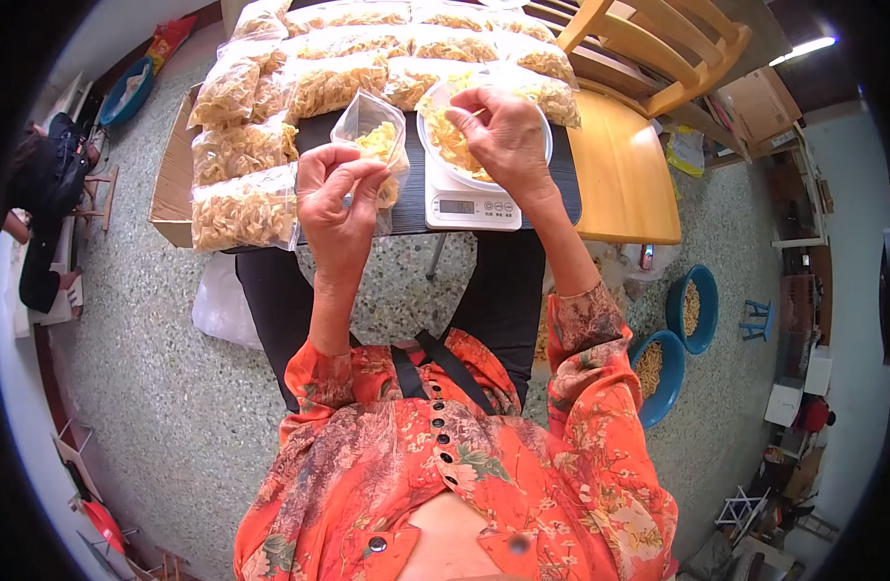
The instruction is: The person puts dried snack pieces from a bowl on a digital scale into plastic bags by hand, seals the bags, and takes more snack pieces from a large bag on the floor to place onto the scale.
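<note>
Left hand (340,194): thumb and forefinger pressed together at the near edge of an open clear bag (392,163), seemingly pinching its film, likely to keep the mouth apart. Right hand (508,140): over the white bowl (422,131), fingers bent in toward the thumb among pale yellow pieces (451,147) (whether one is caught between the tips, I cannot tell).

The open bag is left of the bowl, at the table's near side, pieces inside. Its mouth faces up and away from the wearer; its long axis runs roughly near to far, tilted. Placed close to the bowl, presumably for a short reach.

Bowl sits on a kitchen scale (474,207), display toward the wearer, so it reads easily. Dark table (415,198) beneath. Filled bags (243,208) lie in rows at left and behind, probably stacked to leave working space.

Farther out, right: wooden chair (624,165); two blue basins (669,399) on the floor, holding pieces.
</note>
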The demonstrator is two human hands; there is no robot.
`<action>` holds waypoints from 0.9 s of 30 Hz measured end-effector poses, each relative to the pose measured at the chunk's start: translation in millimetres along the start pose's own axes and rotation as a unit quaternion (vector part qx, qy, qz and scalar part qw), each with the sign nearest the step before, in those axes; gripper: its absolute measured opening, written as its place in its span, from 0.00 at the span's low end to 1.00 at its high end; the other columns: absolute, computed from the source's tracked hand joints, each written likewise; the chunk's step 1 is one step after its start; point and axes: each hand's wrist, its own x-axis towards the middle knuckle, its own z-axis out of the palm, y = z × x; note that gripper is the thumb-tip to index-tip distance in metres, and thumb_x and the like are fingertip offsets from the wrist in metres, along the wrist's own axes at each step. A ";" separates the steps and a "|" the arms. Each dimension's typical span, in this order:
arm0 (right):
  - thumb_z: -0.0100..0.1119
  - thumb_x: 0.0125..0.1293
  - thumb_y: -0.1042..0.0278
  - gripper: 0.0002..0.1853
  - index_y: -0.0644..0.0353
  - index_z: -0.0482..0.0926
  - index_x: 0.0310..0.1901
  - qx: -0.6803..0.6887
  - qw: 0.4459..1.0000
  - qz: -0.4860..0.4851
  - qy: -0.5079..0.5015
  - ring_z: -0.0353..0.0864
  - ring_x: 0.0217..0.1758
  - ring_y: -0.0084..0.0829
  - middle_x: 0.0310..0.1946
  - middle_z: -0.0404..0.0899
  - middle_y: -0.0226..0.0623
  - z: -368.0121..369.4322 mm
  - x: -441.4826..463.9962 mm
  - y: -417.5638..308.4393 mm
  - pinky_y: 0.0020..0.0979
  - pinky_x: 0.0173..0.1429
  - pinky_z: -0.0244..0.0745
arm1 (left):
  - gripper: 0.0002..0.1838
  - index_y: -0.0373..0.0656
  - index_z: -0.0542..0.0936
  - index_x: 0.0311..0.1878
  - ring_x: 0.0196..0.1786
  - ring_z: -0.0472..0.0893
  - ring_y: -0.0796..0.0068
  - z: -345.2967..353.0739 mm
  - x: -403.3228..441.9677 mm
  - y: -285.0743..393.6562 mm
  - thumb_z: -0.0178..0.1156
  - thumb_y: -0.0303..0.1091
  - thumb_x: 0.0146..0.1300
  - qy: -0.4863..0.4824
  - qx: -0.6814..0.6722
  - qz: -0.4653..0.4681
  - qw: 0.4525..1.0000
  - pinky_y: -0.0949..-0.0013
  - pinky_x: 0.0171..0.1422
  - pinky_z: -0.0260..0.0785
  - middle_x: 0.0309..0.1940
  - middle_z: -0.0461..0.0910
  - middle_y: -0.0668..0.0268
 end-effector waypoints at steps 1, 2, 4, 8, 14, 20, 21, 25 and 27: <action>0.71 0.60 0.66 0.12 0.65 0.85 0.41 -0.061 0.997 -0.042 -0.036 0.85 0.36 0.39 0.30 0.85 0.42 1.9 1.2 5.5 0.38 0.47 0.80 | 0.09 0.39 0.88 0.39 0.48 0.79 0.72 -0.1 0.4 -1.3 0.74 0.19 0.55 0.001 -0.002 0.000 1.000 0.70 0.55 0.72 0.42 0.78 0.66; 0.71 0.58 0.60 0.17 0.62 0.85 0.44 -0.082 0.993 -0.031 -0.082 0.83 0.46 0.44 0.37 0.83 0.46 2.7 2.2 11.1 0.44 0.55 0.78 | 0.09 0.39 0.88 0.39 0.48 0.79 0.71 -0.3 0.8 -2.4 0.74 0.19 0.55 0.000 0.009 0.004 1.000 0.70 0.55 0.72 0.42 0.78 0.66; 0.70 0.57 0.56 0.19 0.60 0.86 0.46 -0.155 0.984 -0.047 -0.080 0.82 0.49 0.45 0.40 0.83 0.47 9.2 4.4 15.5 0.45 0.56 0.78 | 0.09 0.39 0.88 0.39 0.48 0.79 0.71 -1.4 0.6 -2.1 0.74 0.19 0.55 0.000 0.023 0.007 1.000 0.70 0.55 0.72 0.42 0.78 0.66; 0.69 0.55 0.47 0.25 0.55 0.86 0.50 -0.238 0.963 -0.020 -0.128 0.81 0.54 0.49 0.48 0.80 0.52 11.6 12.6 17.4 0.45 0.60 0.77 | 0.09 0.40 0.88 0.40 0.47 0.79 0.71 -2.6 0.4 1.3 0.74 0.20 0.55 -0.005 0.019 0.009 1.000 0.70 0.55 0.72 0.42 0.78 0.66; 0.69 0.57 0.53 0.19 0.55 0.86 0.47 -0.247 0.954 0.002 -0.169 0.82 0.53 0.49 0.44 0.82 0.50 7.9 12.3 16.7 0.45 0.59 0.76 | 0.09 0.40 0.88 0.40 0.47 0.79 0.71 0.4 0.3 3.7 0.74 0.20 0.55 -0.013 0.020 0.005 1.000 0.69 0.54 0.73 0.42 0.78 0.66; 0.67 0.60 0.59 0.12 0.56 0.86 0.40 -0.222 0.964 -0.037 -0.143 0.86 0.41 0.44 0.33 0.86 0.43 8.8 11.9 34.3 0.42 0.51 0.80 | 0.09 0.41 0.88 0.39 0.48 0.79 0.70 0.8 0.4 2.7 0.74 0.20 0.54 -0.017 0.024 0.009 1.000 0.68 0.54 0.73 0.42 0.78 0.66; 0.67 0.60 0.59 0.11 0.57 0.86 0.39 -0.208 0.968 -0.045 -0.135 0.87 0.36 0.43 0.31 0.87 0.42 6.9 11.8 35.1 0.40 0.48 0.81 | 0.10 0.41 0.88 0.39 0.48 0.79 0.70 1.1 0.3 2.7 0.74 0.20 0.54 -0.017 0.026 0.007 0.999 0.69 0.54 0.73 0.42 0.78 0.66; 0.68 0.62 0.63 0.09 0.60 0.86 0.38 -0.143 0.983 -0.030 -0.114 0.87 0.30 0.35 0.30 0.88 0.39 -7.4 13.1 41.4 0.33 0.40 0.82 | 0.09 0.38 0.87 0.38 0.44 0.81 0.70 4.7 1.0 4.0 0.72 0.17 0.54 -0.014 0.038 0.043 0.998 0.69 0.48 0.76 0.42 0.76 0.63; 0.70 0.60 0.64 0.10 0.62 0.87 0.36 0.050 0.994 0.074 -0.064 0.87 0.29 0.29 0.25 0.87 0.36 -14.4 12.7 44.8 0.32 0.38 0.82 | 0.09 0.41 0.88 0.39 0.48 0.79 0.69 5.6 -0.5 3.8 0.74 0.20 0.54 -0.020 0.029 0.015 0.999 0.68 0.54 0.73 0.42 0.78 0.65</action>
